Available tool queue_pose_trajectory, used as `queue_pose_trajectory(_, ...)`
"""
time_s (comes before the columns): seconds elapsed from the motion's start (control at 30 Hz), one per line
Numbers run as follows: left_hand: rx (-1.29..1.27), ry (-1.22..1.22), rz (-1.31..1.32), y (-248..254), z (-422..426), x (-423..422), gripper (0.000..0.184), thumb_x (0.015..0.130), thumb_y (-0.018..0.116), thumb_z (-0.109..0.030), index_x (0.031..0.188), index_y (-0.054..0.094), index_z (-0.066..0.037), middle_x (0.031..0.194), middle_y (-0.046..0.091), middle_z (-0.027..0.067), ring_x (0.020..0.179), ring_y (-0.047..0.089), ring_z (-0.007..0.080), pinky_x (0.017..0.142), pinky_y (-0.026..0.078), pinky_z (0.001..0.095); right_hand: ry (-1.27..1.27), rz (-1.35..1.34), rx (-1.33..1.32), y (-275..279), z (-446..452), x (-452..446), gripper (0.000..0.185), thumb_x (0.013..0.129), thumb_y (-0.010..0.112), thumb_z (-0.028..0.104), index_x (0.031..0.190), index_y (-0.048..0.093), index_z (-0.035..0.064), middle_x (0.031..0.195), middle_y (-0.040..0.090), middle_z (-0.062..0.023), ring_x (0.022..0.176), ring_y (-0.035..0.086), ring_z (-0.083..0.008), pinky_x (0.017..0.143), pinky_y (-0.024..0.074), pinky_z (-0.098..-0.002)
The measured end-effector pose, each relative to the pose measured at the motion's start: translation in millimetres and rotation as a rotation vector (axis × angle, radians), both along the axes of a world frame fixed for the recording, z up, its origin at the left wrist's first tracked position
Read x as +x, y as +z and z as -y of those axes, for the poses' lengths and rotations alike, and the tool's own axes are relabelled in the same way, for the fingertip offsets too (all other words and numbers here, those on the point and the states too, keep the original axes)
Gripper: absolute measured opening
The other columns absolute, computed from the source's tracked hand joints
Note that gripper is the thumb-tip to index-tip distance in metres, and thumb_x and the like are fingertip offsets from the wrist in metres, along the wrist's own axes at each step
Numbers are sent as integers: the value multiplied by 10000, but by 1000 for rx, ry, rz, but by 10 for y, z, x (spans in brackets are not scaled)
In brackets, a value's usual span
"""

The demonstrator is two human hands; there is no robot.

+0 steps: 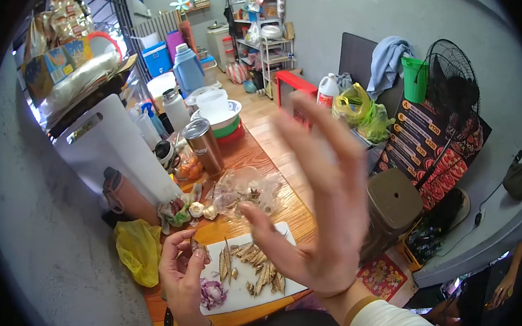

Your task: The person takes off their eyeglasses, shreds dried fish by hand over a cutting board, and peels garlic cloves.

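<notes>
My left hand [182, 275] pinches a small dried fish [198, 248] over the left edge of a white cutting board [230, 300]. Raised toward the camera, my right hand [317, 201] has its fingers apart and nothing in it, slightly blurred. On the board lie two whole dried fish [225, 262], a pile of dried fish pieces [261, 269] and chopped purple onion [212, 292]. A knife [168, 325] rests at the lower left of the board. Behind the board is a clear plastic bag [248, 190] with small scraps on it.
Garlic bulbs [197, 210], a yellow plastic bag [139, 251], a steel tumbler [204, 145] and stacked bowls [217, 115] stand on the wooden table [260, 157]. A brown lidded bin [395, 199] stands right. Part of another person's arm [510, 279] shows lower right.
</notes>
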State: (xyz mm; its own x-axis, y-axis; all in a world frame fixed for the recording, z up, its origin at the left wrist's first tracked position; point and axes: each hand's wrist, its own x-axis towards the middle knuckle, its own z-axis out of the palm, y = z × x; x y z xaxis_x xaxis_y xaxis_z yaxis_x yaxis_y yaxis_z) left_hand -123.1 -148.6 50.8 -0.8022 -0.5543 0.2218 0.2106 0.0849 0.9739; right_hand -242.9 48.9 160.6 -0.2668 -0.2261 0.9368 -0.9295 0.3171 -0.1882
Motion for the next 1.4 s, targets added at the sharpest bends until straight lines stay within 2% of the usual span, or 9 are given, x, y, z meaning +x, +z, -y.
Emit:
queue_pose_trajectory(0.07,-46,64,33,-1,-56,22,389,948,641,-1,1334,608,-33,949,620,19,814,592,76,764,509,236,-127,-116,-67,76,-105,35,759,831,807,167,1498,490,-6,1491,494,-286,1385,497,-444,1150,410,-498)
queue_pose_trajectory(0.3,-119,137,20,5,-201,15,422,955,624,23,1371,592,-36,957,582,-1,815,573,57,757,511,225,-101,-96,-140,165,120,-404,779,824,808,117,1506,461,-27,1521,473,-287,1415,471,-452,1155,417,-490)
queue_pose_trajectory(0.5,-64,155,23,-57,-104,-1,416,963,614,26,1373,587,-32,980,570,0,839,588,65,786,532,227,144,110,10,-165,199,-315,765,825,804,73,1498,456,-37,1540,462,-272,1434,464,-437,1135,447,-470)
queue_pose_trajectory(0.57,-43,81,-67,-121,-47,-97,388,969,608,20,1355,579,-8,1020,592,21,859,613,85,791,540,234,429,140,33,-387,386,-497,736,818,739,55,1500,464,30,1384,580,-214,1214,587,-397,1045,447,-498)
queue_pose_trajectory(0.6,-38,110,-47,-119,-16,-142,388,969,608,20,1355,579,-8,1020,592,21,859,613,85,791,540,234,458,160,38,-485,475,-556,736,818,739,55,1500,464,30,1384,580,-214,1214,587,-397,1045,447,-498)
queue_pose_trajectory(0.67,49,93,-70,-137,33,-227,305,981,603,9,1285,585,16,1056,626,57,891,651,115,824,565,253,547,284,198,-707,626,-624,481,854,775,26,1309,629,-23,1215,694,-171,1166,668,-271,975,529,-375)
queue_pose_trajectory(0.8,200,70,-137,-268,173,-342,219,990,607,1,1207,591,22,1088,648,81,939,683,141,860,585,277,785,587,205,-1134,885,-632,302,869,772,21,1159,702,-23,1029,735,-99,997,688,-177,896,533,-319)
queue_pose_trajectory(1.07,211,53,-139,-464,167,-373,158,1001,609,20,1156,578,15,1121,649,96,993,707,155,887,602,280,872,793,169,-1599,1038,-634,247,874,791,49,1107,745,-16,993,750,-48,926,667,-122,870,538,-304)
queue_pose_trajectory(1.4,110,46,-72,-502,53,-419,189,997,641,3,1174,584,35,1124,656,104,982,716,160,880,611,287,881,966,112,-1839,1025,-683,142,929,762,45,1053,759,-26,991,755,-58,912,685,-106,841,554,-276)
